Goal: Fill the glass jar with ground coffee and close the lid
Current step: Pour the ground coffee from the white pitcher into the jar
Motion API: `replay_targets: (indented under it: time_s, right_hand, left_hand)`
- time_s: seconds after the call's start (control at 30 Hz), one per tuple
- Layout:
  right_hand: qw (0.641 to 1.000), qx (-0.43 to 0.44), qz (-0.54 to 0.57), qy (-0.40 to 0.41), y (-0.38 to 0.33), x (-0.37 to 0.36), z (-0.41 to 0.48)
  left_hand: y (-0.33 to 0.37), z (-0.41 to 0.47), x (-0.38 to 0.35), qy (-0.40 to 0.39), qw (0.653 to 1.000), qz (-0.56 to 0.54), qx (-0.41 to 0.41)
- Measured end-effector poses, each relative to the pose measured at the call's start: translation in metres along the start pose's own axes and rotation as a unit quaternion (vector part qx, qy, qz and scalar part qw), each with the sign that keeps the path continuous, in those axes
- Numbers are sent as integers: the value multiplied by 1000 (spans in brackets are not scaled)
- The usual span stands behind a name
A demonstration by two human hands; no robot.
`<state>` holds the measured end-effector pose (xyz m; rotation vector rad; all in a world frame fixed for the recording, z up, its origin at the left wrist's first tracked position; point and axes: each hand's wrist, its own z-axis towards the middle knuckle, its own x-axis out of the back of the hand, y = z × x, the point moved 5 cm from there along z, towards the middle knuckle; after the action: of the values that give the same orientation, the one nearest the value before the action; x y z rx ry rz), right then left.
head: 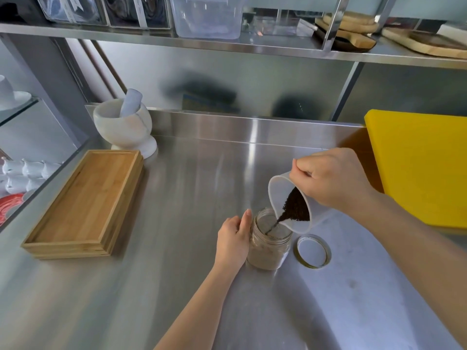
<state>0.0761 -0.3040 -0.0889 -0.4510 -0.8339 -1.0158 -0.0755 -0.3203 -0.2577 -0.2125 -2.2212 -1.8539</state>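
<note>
**Coffee going into the jar; lid off**

My left hand (233, 238) is wrapped around the left side of the jar (270, 239), which stands upright on the counter (192, 198) toward the near edge, right of centre. My right hand (331, 181) grips a translucent cup (290, 205), tilted mouth-down over the jar's opening. Dark coffee (295, 207) lies along the cup's lower wall, and a thin stream runs from the lip into the jar mouth. The jar wall is blurred; I cannot tell the fill level.

The lid (313, 251) lies flat on the counter just right of the jar, apart from it.

Writing: white strips show on the bins (106, 8) on the shelf above, but nothing on them can be read. No mark is legible on jar, cup or lid.

Edges and room: a wooden tray (83, 205) sits by the counter's left edge, with a white mortar (123, 125) holding its pestle behind it at the back left corner. A yellow board (417, 168) stands on the right side, leaning against the back rail. Between tray and jar the steel is bare, as is the strip along the near edge in front of the jar. The cup hangs close above the lid.
</note>
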Motion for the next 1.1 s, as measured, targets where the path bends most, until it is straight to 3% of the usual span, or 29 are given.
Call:
replay_targets:
  time_s: [1.1]
  right_hand:
    - [992,123,18,-3,-26,-3,6]
  left_hand:
    - [0,1,1,-12,1000,20,-5]
